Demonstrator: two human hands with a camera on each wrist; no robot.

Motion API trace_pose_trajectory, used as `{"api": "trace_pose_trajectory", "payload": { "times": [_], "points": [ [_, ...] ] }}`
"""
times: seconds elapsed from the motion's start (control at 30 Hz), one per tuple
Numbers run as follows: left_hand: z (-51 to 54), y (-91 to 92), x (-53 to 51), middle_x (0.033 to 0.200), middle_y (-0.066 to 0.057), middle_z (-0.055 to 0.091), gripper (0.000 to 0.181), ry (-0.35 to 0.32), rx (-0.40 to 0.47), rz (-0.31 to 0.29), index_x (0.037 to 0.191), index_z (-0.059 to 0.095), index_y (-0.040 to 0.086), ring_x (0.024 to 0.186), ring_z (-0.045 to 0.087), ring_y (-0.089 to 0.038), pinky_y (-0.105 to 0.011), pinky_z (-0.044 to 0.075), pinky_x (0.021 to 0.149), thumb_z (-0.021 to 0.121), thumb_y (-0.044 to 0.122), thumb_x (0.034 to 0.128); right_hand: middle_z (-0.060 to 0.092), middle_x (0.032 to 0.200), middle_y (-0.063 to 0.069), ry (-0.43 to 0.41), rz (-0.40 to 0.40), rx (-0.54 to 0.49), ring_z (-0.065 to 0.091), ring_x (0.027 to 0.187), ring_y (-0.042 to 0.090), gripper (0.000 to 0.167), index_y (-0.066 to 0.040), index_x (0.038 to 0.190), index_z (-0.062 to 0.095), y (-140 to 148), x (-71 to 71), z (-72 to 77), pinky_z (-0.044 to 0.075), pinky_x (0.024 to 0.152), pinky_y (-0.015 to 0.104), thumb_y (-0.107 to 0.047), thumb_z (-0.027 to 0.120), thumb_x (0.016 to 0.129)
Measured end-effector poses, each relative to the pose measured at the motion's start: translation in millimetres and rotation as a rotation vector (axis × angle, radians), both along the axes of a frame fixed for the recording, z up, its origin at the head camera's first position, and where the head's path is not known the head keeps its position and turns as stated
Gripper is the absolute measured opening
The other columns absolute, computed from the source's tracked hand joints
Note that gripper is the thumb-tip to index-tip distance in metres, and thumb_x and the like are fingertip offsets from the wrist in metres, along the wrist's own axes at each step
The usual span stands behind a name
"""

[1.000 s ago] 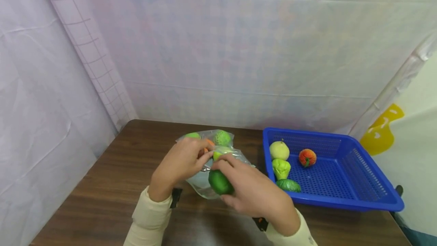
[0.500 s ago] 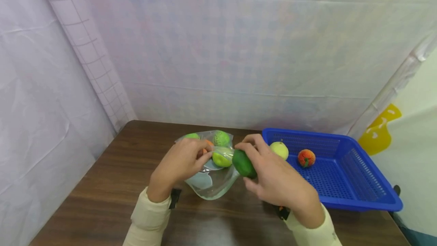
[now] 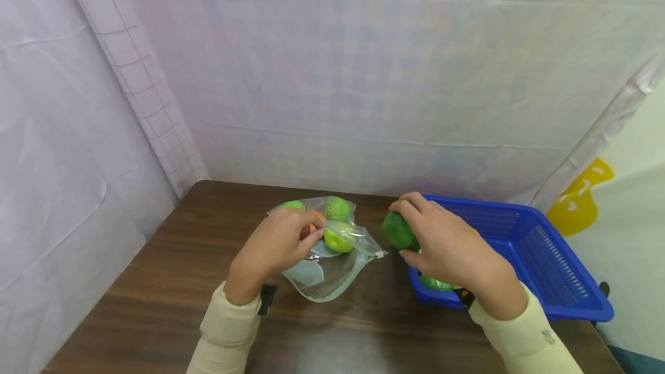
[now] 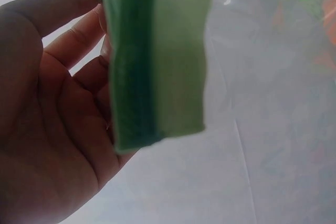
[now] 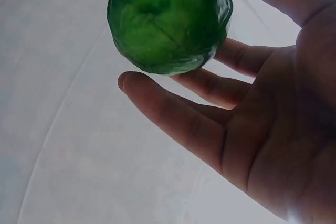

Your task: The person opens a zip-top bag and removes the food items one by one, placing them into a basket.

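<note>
My left hand [image 3: 275, 241] pinches the edge of a clear zip bag [image 3: 335, 284] lying on the table. Close up in the left wrist view, the bag's green zip strip [image 4: 136, 72] stands beside the fingers. Inside the bag are a yellow-green fruit [image 3: 337, 240], a bumpy green ball-shaped piece [image 3: 337, 210], another green piece [image 3: 292, 205] and something orange, partly covered by the hand. My right hand [image 3: 452, 241] grips a smooth dark green oval fruit or vegetable [image 3: 399, 232] by its sides, above the left rim of a blue basket [image 3: 561, 258]. Its exact kind is unclear.
A wrinkled green vegetable piece [image 3: 435, 283] shows in the basket's near left corner; my right hand and arm hide much of the basket. The brown wooden table [image 3: 171, 281] ends at a white cloth wall [image 3: 363, 74]. A yellow shape [image 3: 576, 206] hangs at the right.
My right hand has moved right with the dark green piece, from over the bag to the basket's left side. The bag's mouth is now uncovered. The left hand has stayed put.
</note>
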State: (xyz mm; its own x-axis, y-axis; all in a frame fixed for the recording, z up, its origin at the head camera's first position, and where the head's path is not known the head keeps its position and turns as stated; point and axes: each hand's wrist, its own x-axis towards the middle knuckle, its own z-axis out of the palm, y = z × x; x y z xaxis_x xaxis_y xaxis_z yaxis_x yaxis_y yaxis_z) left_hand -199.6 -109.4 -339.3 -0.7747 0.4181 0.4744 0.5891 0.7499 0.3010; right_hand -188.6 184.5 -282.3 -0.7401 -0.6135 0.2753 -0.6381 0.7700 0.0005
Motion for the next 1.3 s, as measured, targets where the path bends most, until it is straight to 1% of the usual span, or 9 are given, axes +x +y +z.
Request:
{"api": "trace_pose_trajectory", "payload": {
  "times": [0.13, 0.3, 0.4, 0.53, 0.63, 0.9, 1.1, 1.2, 1.3],
  "points": [
    [0.9, 0.5, 0.1, 0.070, 0.010, 0.058, 0.014, -0.008, -0.002, -0.007, 0.103, 0.077, 0.012, 0.061, 0.045, -0.005, -0.021, 0.039, 0.056, 0.070, 0.017, 0.0923, 0.058, 0.121, 0.007, -0.004, -0.023, 0.063, 0.062, 0.085, 0.022, 0.068, -0.010, 0.132, 0.054, 6.9, -6.9, -0.2, 0.053, 0.071, 0.040, -0.021, 0.089, 0.074],
    [1.7, 0.8, 0.0, 0.071, 0.010, 0.060, 0.013, -0.011, 0.003, -0.009, 0.102, 0.077, 0.012, 0.059, 0.046, -0.003, -0.020, 0.040, 0.055, 0.070, 0.017, 0.0923, 0.058, 0.122, 0.010, -0.020, -0.042, 0.180, 0.063, 0.085, 0.026, 0.068, -0.007, 0.131, 0.054, 13.4, -14.5, -1.3, 0.055, 0.070, 0.043, -0.021, 0.089, 0.074],
    [1.6, 0.9, -0.5, 0.070, 0.010, 0.060, 0.013, -0.006, 0.010, -0.012, 0.101, 0.077, 0.012, 0.060, 0.046, -0.003, -0.020, 0.040, 0.055, 0.070, 0.016, 0.0916, 0.056, 0.128, 0.014, -0.053, -0.065, 0.227, 0.063, 0.086, 0.029, 0.068, -0.006, 0.132, 0.053, 20.2, -19.7, -1.8, 0.054, 0.067, 0.041, -0.010, 0.087, 0.073],
    [0.6, 1.0, -0.9, 0.070, 0.010, 0.059, 0.013, -0.008, 0.016, -0.017, 0.102, 0.077, 0.011, 0.060, 0.046, -0.003, -0.020, 0.039, 0.054, 0.070, 0.016, 0.0913, 0.053, 0.126, 0.017, -0.136, -0.106, 0.228, 0.053, 0.071, 0.024, 0.065, -0.006, 0.132, 0.051, 34.5, -28.2, -4.9, 0.042, 0.053, 0.032, 0.011, 0.072, 0.073],
    [-0.4, 0.8, -1.4, 0.070, 0.010, 0.059, 0.013, -0.015, 0.018, -0.018, 0.102, 0.076, 0.010, 0.060, 0.046, -0.003, -0.020, 0.039, 0.054, 0.070, 0.015, 0.0915, 0.053, 0.121, 0.016, -0.186, -0.139, 0.221, 0.042, 0.061, 0.019, 0.064, -0.006, 0.131, 0.051, 46.2, -34.1, -9.3, 0.032, 0.048, 0.028, 0.019, 0.062, 0.072],
    [0.7, 0.5, -1.3, 0.070, 0.011, 0.059, 0.013, -0.016, 0.010, -0.014, 0.101, 0.076, 0.012, 0.060, 0.047, -0.003, -0.020, 0.040, 0.055, 0.070, 0.016, 0.0916, 0.050, 0.118, 0.018, -0.241, -0.194, 0.231, 0.043, 0.062, 0.020, 0.067, -0.005, 0.135, 0.047, 65.9, -42.0, -16.9, 0.034, 0.048, 0.028, 0.018, 0.065, 0.076],
    [-0.2, -0.5, -1.3, 0.071, 0.010, 0.059, 0.013, -0.032, 0.009, -0.012, 0.101, 0.076, 0.012, 0.060, 0.047, -0.003, -0.021, 0.040, 0.055, 0.069, 0.015, 0.0918, 0.051, 0.134, 0.028, -0.311, -0.228, 0.275, 0.046, 0.055, 0.017, 0.068, -0.001, 0.141, 0.045, 74.7, -54.8, -26.1, 0.037, 0.049, 0.029, 0.011, 0.066, 0.078],
    [-0.3, -0.5, -0.9, 0.070, 0.010, 0.059, 0.013, -0.035, 0.006, -0.010, 0.101, 0.076, 0.011, 0.061, 0.047, -0.004, -0.021, 0.040, 0.055, 0.069, 0.015, 0.0917, 0.052, 0.137, 0.032, -0.316, -0.228, 0.307, 0.060, 0.070, 0.025, 0.067, 0.001, 0.139, 0.047, 80.1, -64.0, -32.9, 0.049, 0.058, 0.038, 0.007, 0.069, 0.075],
    [-0.4, -0.1, -0.9, 0.070, 0.010, 0.059, 0.012, -0.032, 0.001, -0.005, 0.100, 0.077, 0.012, 0.061, 0.047, -0.004, -0.021, 0.040, 0.056, 0.069, 0.016, 0.0916, 0.052, 0.138, 0.035, -0.322, -0.232, 0.328, 0.065, 0.099, 0.043, 0.068, 0.002, 0.138, 0.048, 85.2, -73.9, -40.6, 0.055, 0.080, 0.052, 0.002, 0.073, 0.074]
  ]
}}
